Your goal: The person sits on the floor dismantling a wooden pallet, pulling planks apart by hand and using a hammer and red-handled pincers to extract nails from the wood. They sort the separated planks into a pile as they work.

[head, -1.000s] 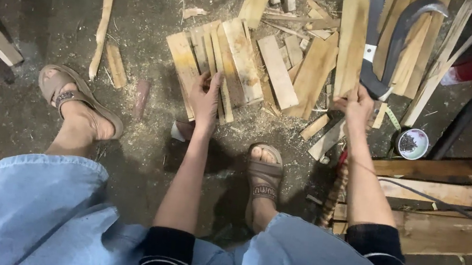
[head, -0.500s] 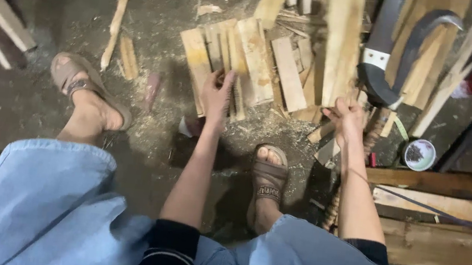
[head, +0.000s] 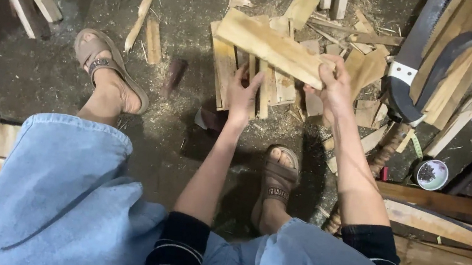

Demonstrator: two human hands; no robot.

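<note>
Qty in view: 2 hands, 2 sandalled feet, 1 raised board, 1 saw, 1 curved blade, 1 small round tin; loose offcuts on floor too many and too overlapped for a firm count. Right hand (head: 335, 90) holds the flat wooden board (head: 269, 46) at its right end, fingers wrapped over the edge, thumb side underneath; grip closed on the board. Board is lifted above the pile of offcuts (head: 264, 88); long axis runs approx. upper-left to lower-right in frame, free end pointing upper-left, broad face up toward the camera. Left hand (head: 244, 95) is spread, fingers apart, laid on the slats of the pile just below the board; holds nothing; contact w/ the raised board cannot be told. Left foot in sandal (head: 107, 67) sits on the sawdust floor, well apart to the left; right foot in sandal (head: 278, 176) just below the pile. Saw (head: 413, 58) and curved blade (head: 451, 62) lie side by side at upper right on planks; round tin (head: 431, 174) near the right forearm.
</note>
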